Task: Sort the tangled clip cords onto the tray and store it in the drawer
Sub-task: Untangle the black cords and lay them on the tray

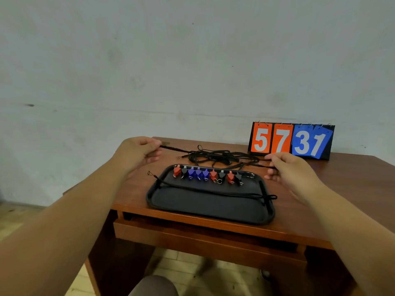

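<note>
A black tray (205,207) lies on the wooden desk near its front edge. Along its far side sits a row of several red, black and blue clips (208,175). One black cord (198,190) lies straight across the tray, its ends hanging over both sides. Behind the tray is a tangle of black cords (222,157). My left hand (139,153) pinches one end of a cord from the tangle, left of the tray. My right hand (287,167) pinches the other end, right of the tray. The cord is stretched between them above the desk.
A flip scoreboard (290,141) reading 57 and 37 stands at the back right of the desk (320,189), against the wall. A closed drawer front (192,238) runs under the desk's front edge. My knee (154,286) shows below it.
</note>
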Demonstrator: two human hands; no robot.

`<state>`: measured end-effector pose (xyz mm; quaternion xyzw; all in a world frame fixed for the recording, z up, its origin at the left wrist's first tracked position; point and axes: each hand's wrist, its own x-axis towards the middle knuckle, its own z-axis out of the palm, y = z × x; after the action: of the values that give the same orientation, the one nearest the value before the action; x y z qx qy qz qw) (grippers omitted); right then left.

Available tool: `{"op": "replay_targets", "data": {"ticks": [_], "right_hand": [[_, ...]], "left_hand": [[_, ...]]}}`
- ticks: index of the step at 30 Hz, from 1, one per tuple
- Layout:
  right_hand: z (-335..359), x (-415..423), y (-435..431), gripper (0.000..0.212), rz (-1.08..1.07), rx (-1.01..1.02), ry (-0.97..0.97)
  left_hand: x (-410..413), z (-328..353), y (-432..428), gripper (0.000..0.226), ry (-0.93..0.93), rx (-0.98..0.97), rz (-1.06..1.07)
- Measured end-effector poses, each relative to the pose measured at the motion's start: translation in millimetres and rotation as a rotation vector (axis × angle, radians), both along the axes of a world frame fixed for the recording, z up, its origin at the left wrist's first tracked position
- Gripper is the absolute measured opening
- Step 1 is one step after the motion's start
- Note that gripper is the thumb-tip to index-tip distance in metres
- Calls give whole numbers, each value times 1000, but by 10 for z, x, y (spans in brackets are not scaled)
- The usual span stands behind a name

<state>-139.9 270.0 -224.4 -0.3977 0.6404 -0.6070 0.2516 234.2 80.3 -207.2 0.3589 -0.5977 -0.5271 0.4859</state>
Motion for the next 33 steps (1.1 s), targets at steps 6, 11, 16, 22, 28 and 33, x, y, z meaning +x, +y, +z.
{"op": "replay_targets", "data": {"ticks": [6,11,16,22,28,33], "right_hand": [[-109,-9,155,11,-54,208,555],[-388,-29,113,8,-142,212,735],[-586,-65,115,12,-197,187,742],[-619,-75,126,10,-177,184,686],[-642,-88,152,8,-135,151,608],[-658,-98,152,10,-113,157,551]], "left_hand": [[112,-257,-78,12,-189,-24,106],[76,-405,3,2,-545,-274,195],[39,-546,21,7,-641,-326,207],[85,-733,-55,9,-543,-260,187],[98,-809,-115,12,-551,-243,170],[62,-815,-119,12,-637,-262,139]]}}
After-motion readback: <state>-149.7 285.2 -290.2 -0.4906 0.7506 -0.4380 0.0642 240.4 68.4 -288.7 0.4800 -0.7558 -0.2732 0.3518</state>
